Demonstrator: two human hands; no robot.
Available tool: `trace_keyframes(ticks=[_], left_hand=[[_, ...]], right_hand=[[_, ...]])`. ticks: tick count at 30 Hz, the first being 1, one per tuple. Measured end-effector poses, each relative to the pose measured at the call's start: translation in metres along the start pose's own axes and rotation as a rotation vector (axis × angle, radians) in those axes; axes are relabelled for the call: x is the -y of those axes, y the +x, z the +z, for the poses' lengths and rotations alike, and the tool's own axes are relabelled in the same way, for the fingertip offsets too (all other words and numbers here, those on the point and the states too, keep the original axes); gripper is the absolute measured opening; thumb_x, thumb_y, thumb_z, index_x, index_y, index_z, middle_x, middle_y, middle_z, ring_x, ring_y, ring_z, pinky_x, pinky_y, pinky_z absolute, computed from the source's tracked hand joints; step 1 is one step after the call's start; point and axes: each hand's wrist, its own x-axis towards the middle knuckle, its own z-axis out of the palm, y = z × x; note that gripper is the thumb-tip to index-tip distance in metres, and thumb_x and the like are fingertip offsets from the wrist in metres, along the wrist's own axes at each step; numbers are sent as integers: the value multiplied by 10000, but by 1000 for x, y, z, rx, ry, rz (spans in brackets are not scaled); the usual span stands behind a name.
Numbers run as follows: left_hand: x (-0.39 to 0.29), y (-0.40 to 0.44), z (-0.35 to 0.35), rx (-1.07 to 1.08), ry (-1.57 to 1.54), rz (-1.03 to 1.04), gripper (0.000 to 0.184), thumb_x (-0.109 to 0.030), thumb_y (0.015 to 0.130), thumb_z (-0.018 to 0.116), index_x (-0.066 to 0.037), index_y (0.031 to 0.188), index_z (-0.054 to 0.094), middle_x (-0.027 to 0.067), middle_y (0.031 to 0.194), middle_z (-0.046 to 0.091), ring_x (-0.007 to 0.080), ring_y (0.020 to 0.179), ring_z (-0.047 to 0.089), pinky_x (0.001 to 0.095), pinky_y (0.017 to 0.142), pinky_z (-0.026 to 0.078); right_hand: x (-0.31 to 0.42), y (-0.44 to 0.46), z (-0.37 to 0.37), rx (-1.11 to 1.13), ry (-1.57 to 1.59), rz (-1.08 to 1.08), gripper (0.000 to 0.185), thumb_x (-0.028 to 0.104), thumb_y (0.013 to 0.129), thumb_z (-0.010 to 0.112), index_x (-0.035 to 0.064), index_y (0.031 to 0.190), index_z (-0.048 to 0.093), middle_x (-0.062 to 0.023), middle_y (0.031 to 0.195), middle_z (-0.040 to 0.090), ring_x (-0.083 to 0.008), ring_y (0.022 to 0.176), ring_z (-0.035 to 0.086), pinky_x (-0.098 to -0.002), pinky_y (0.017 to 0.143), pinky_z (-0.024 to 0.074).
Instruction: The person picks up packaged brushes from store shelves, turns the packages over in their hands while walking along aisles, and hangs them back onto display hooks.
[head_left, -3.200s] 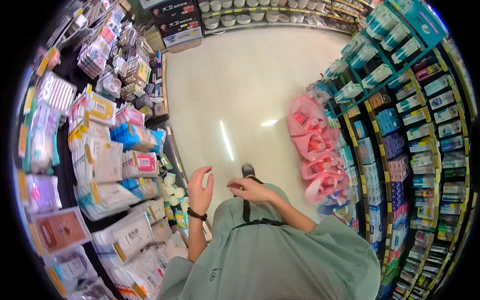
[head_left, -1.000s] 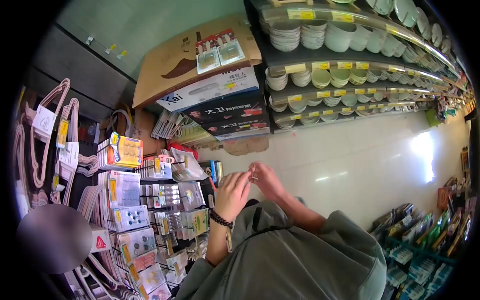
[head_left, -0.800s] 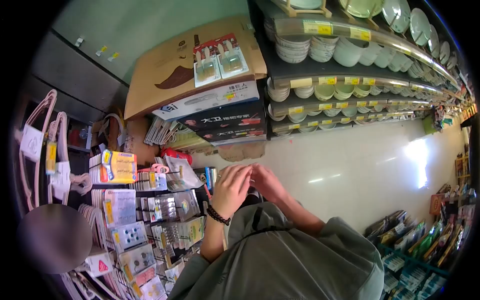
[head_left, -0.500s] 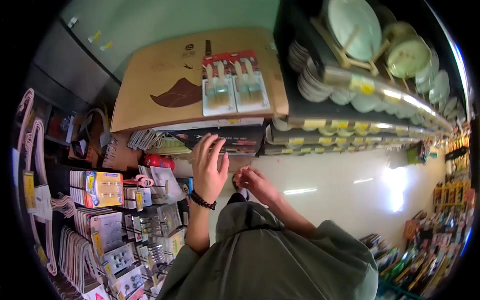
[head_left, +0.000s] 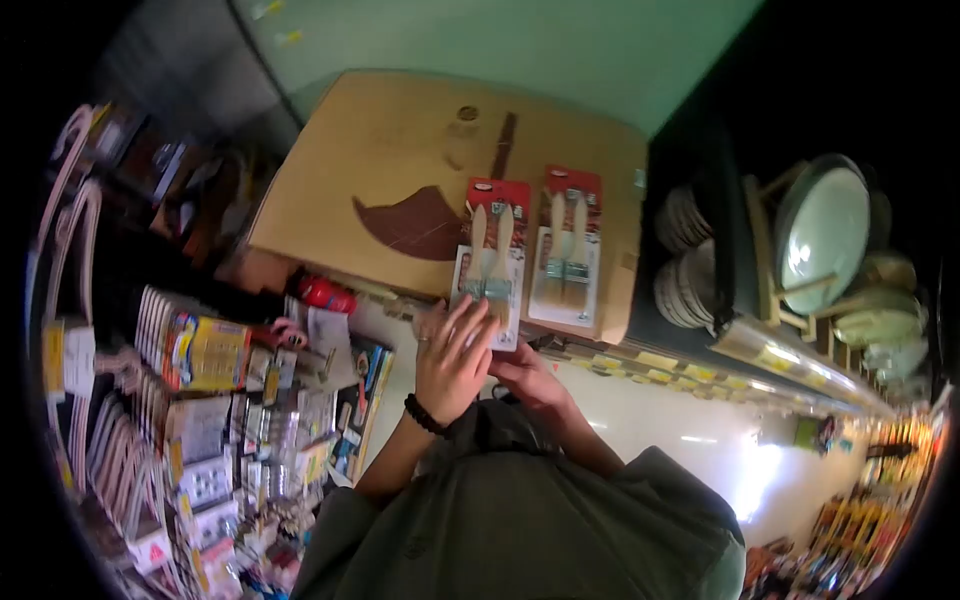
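On the left, the left hand [head_left: 452, 368], a bracelet [head_left: 425, 415] at its wrist, lies over the lower end of the left pack [head_left: 482, 262], near the middle of the frame. That end juts past the front edge of the box [head_left: 400, 130], so a loose hold could let the pack tip and drop to the floor [head_left: 640, 415]. The right hand [head_left: 535, 378] is at the pack's lower right corner, close beside the other; blur hides whether either clamps the card or merely rests on it. A sideways push could nudge the right pack [head_left: 568, 248], which lies just beside, near the box's front edge. Farther right, a swinging elbow might knock the plate [head_left: 823, 235] in its stand, though it looks well apart from the hands. Counted left to right: one red canister [head_left: 325, 293] at centre left, one box, two packs with two brushes behind each front, four in all, two bowl stacks visible right of centre, and one large plate at upper right; the hangers [head_left: 75, 225] at far left are too blurred to count.
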Motion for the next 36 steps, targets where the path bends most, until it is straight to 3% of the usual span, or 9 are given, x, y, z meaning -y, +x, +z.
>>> trace_keyframes(ticks=[3,6,9,12,17,23,26,32,36], left_hand=[[-20,-35,-22,39,22,-54,389,-50,821,672,-51,1208,647,120,1354,571,323,1315,496,543,1054,407],[-46,-66,-37,108,92,-186,382,-35,776,678,-28,1157,669,136,1355,572,357,1315,496,505,1045,441],[-79,-96,-37,95,143,-429,391,-34,767,705,-27,1156,666,165,1343,563,361,1308,500,479,979,492],[-121,-120,-39,-16,104,-678,422,-25,753,737,-38,1169,666,209,1371,517,400,1285,495,458,955,509],[-169,-150,-28,-301,178,-939,543,-77,740,773,-25,1252,599,209,1299,540,374,1153,558,418,906,514],[-210,-219,-30,-594,184,-1106,909,-141,729,845,10,1463,332,197,1194,595,320,1063,614,404,910,509],[-244,-266,-45,-691,220,-1207,869,-147,723,853,26,1424,369,195,1182,599,311,1064,621,382,917,516],[-337,-397,-75,-978,244,-1417,815,-179,726,841,25,1379,399,203,1194,610,323,1078,640,392,908,537],[-412,-482,-80,-1396,215,-1416,629,-74,743,802,35,1275,483,144,1088,671,246,1004,681,361,878,542]], right_hand=[[9,1,-14,364,-142,99,688,-59,900,619,78,1504,319,-57,1372,519,-169,1271,489,-311,1034,426],[-16,11,-33,609,121,329,695,-65,890,607,97,1508,332,-34,1423,465,-147,1329,419,-333,1093,354],[-10,13,-8,518,-155,518,640,42,887,690,74,1460,404,-41,1370,505,-151,1260,470,-319,1035,404],[-16,7,8,746,-165,583,462,38,914,669,33,1349,510,-39,1268,577,-139,1138,564,-279,949,477],[-62,-31,-1,1039,-373,372,524,8,916,652,33,1401,456,-61,1305,571,-164,1147,571,-312,963,483],[-100,-79,25,1187,-807,262,491,70,926,594,-2,1392,457,-211,1269,604,-257,1148,581,-373,1003,438],[-93,-118,90,1279,-970,214,595,29,908,554,2,1474,373,-269,1356,532,-355,1274,519,-398,1079,383],[-198,-228,164,1642,-1030,52,699,-23,879,532,83,1526,289,-198,1476,399,-402,1323,425,-447,1115,373],[-255,-321,210,1860,-1017,-52,634,-19,874,546,17,1476,350,-232,1426,429,-433,1293,429,-461,1085,371]])
